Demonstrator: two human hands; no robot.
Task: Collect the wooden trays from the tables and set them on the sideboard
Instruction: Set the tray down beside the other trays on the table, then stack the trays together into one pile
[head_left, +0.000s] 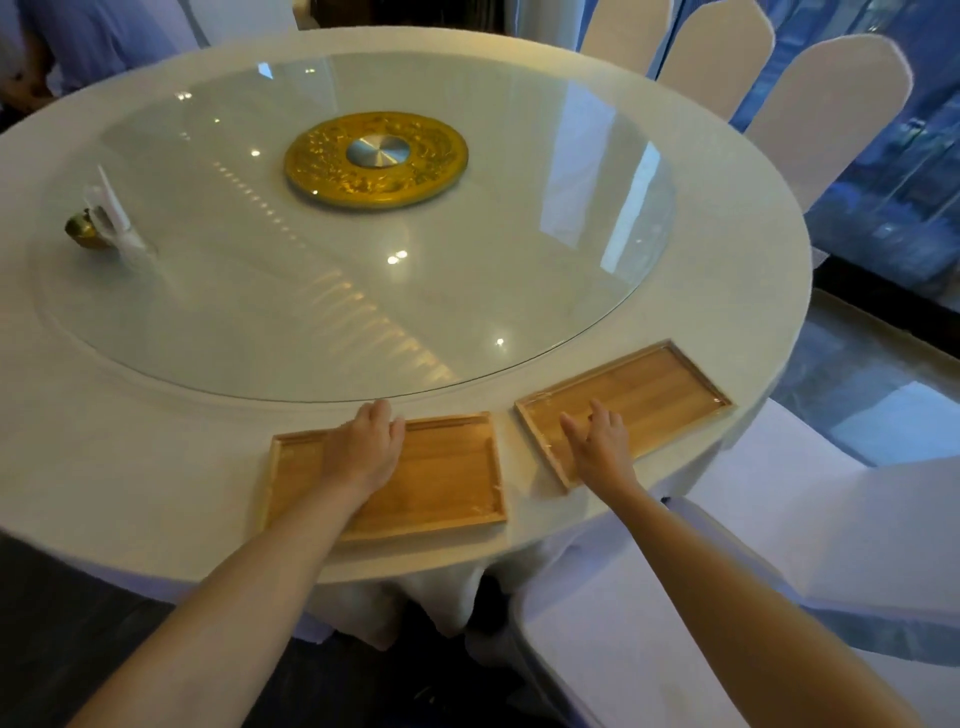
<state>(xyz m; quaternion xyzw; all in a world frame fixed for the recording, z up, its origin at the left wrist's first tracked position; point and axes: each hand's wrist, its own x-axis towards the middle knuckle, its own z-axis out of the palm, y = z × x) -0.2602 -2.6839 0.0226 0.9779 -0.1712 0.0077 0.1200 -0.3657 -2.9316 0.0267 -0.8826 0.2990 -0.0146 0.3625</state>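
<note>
both my hands lie flat with fingers released, left hand (363, 447) on the near tray (447, 483), right hand (597, 441) on the angled tray (660, 395) by the desk (156, 467) edge, so a careless drag could tip that one off.

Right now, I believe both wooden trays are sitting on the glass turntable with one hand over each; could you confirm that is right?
Not quite. In the head view the near tray and the right tray lie on the white tablecloth, outside the glass turntable. The rest holds: the left hand is over the near tray and the right hand over the right one.
</note>
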